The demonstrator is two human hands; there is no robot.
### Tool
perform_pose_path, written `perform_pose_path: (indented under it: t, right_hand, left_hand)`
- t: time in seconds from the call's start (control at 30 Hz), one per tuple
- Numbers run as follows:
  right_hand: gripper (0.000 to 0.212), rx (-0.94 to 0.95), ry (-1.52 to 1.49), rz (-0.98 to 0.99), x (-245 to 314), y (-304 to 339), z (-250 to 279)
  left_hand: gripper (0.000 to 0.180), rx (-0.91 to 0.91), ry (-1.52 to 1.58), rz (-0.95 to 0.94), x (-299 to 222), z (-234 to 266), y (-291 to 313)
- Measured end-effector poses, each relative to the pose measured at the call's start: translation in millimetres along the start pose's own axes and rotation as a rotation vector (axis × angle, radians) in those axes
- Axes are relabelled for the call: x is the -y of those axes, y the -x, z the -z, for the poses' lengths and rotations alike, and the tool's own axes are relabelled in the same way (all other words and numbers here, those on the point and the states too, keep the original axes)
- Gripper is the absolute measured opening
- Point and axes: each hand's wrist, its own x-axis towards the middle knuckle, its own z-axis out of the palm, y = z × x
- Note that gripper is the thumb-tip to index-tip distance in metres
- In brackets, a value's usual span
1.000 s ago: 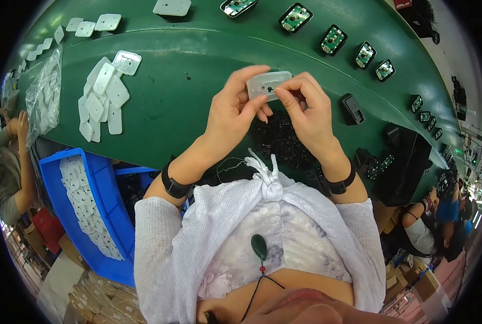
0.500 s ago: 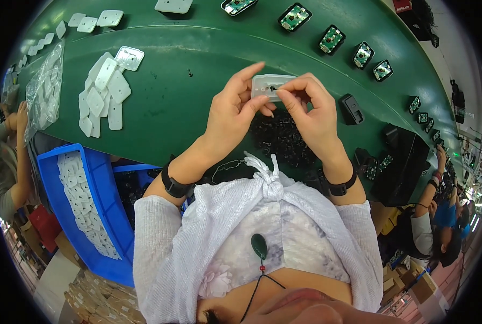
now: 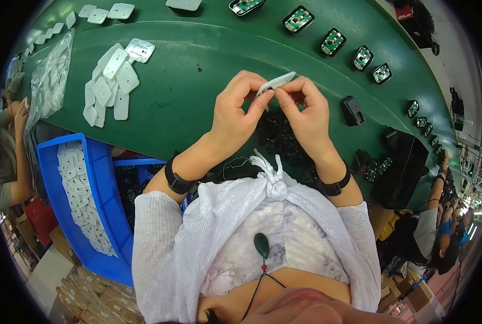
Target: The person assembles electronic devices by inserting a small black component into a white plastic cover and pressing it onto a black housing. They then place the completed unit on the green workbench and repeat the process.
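Note:
Between my two hands, above the table, a white plastic cover [image 3: 277, 81] is tilted almost edge-on. My left hand [image 3: 236, 108] closes on its left end, fingers curled behind and thumb in front. My right hand [image 3: 311, 113] pinches at the right side of the same cover, its thumb tip meeting my left thumb. A small dark part shows at the thumb tips, but its shape is mostly hidden. Below my hands lies a heap of small black parts [image 3: 278, 137]. Over to the left is a pile of white covers [image 3: 126, 77], some overlapping.
Black housings with green circuit boards [image 3: 332, 41] line the far right of the green table [image 3: 181, 108]. A black plastic piece [image 3: 352, 110] lies right of my hands. A blue bin [image 3: 103, 208] of white parts stands at lower left, near a clear bag [image 3: 51, 81]. Other people work at both sides.
The cover has turned from facing me, with its inner side showing, to nearly edge-on. My left fingers have curled in around it, and both hands stay close together.

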Motion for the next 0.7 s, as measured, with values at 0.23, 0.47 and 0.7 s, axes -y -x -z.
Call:
perform_pose_path:
  t: [0.23,0.47,0.7]
  right_hand:
    - [0.021,-0.124,0.295,0.139,12,-1,14]
    - [0.018,0.244,0.276,-0.005,20,-8,24]
    - [0.016,0.383,0.167,-0.163,11,-33,20]
  left_hand:
    - [0.008,0.003,0.290,0.207,-10,5,8]
    - [0.012,0.107,0.276,0.332,-12,8,11]
    - [0.022,0.032,0.398,0.383,-11,23,4]
